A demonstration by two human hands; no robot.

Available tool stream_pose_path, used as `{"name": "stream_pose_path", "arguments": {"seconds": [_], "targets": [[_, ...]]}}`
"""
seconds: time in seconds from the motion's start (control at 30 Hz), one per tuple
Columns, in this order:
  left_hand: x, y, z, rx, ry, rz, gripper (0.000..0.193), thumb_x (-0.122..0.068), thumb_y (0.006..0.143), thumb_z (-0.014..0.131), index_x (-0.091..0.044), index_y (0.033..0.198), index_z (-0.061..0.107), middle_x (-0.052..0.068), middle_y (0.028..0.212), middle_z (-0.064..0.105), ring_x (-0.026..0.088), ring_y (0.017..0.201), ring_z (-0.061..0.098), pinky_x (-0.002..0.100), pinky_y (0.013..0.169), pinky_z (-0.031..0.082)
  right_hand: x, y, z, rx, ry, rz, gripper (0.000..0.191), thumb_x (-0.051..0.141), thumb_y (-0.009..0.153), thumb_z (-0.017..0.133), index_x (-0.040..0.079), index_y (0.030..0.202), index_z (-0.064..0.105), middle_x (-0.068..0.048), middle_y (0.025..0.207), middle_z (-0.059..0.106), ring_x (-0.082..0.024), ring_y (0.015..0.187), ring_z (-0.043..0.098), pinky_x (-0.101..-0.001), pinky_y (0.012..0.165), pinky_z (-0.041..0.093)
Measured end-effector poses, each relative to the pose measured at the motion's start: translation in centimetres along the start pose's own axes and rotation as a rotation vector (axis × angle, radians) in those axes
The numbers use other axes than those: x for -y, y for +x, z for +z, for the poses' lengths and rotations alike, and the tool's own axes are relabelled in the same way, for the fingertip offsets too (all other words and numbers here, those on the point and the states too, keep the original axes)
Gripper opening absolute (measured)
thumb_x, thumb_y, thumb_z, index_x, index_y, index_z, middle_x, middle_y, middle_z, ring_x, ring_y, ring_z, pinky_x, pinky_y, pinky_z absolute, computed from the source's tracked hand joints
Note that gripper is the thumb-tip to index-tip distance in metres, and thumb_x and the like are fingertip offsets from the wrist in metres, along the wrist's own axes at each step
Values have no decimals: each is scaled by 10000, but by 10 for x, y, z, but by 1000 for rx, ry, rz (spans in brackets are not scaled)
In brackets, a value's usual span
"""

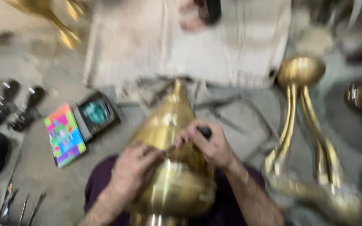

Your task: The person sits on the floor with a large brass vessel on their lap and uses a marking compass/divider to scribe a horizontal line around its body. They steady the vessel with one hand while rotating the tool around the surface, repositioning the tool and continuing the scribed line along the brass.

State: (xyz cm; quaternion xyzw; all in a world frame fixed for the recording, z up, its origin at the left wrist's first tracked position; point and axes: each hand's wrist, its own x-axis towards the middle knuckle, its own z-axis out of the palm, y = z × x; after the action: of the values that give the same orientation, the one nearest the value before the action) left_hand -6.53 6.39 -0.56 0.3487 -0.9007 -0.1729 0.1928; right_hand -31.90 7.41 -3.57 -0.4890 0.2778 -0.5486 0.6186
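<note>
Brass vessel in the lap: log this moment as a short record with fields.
Held piece: large brass vessel, narrow end pointing away
Left hand: gripping the vessel's side
Right hand: on the vessel, holding a dark tool
Floor, left: colourful box, open dark case
Floor, right: long brass pieces
Image: motion-blurred

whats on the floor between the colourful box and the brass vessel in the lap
In the head view, a small dark open case with something green inside lies between the colourful box and the brass vessel; otherwise bare grey floor.
</note>
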Motion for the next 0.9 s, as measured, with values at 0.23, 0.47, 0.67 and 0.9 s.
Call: {"name": "stream_pose_path", "arguments": {"seconds": [0.23,0.47,0.67,0.9], "targets": [[2,9,21,-26,14,-64,247,-163,856,753,-114,1098,730,66,999,721,310,952,698,515,1019,530,-12,1,-22,59,-22,-16,301,297,1139,564,18,1033,602,-123,1009,738,-193,1020,741,-369,938,631],[-2,23,27,35,-6,-141,269,-142,855,755,-121,1120,719,50,1014,731,283,966,716,522,1055,529,-17,9,-38,109,35,18,333,337,1142,560,20,1088,642,-93,1028,749,-156,983,751,-322,884,654],[-5,30,33,60,4,-172,289,-107,843,765,-117,1127,714,37,1000,731,244,964,722,507,1083,527,-15,5,-47,109,21,43,369,383,1163,557,34,1128,670,-52,991,756,-76,888,726,-247,815,619],[-10,28,39,72,15,-233,318,-94,847,772,-111,1164,742,51,976,730,227,941,717,487,1078,542,-11,5,-48,66,-104,120,348,367,1060,549,66,1017,717,2,879,751,-47,703,621,-224,635,515]]}}
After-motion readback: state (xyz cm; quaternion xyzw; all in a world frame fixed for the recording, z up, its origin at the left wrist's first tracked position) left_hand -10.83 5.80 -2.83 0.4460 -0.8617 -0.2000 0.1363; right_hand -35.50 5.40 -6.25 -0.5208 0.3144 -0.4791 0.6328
